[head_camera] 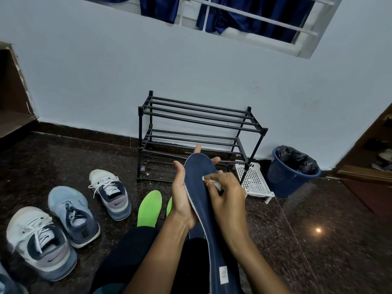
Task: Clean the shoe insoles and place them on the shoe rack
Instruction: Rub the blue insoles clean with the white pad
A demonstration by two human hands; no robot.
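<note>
The person sat on the dark speckled stone floor (318, 251) with a long navy-blue fabric insole (199, 172) raised over the lap, toe end pointing toward the wall. The left hand (182, 200) cradled it from beneath, palm up, with the fingers stretched out behind the toe and the thumb along its left edge. The right hand (228, 194) pinched a small white wad (216, 184) in curled fingers and pressed it onto the insole's top face. Two bright green foam insoles (149, 209) lay flat on the floor just beyond the knees. The black metal-tube shoe rack (197, 115) stood against the pale wall, its bars bare. Three lace-up sneakers (72, 213) sat to the left, and a white perforated plastic stand (253, 181) and a blue bin (290, 177) to the right.
</note>
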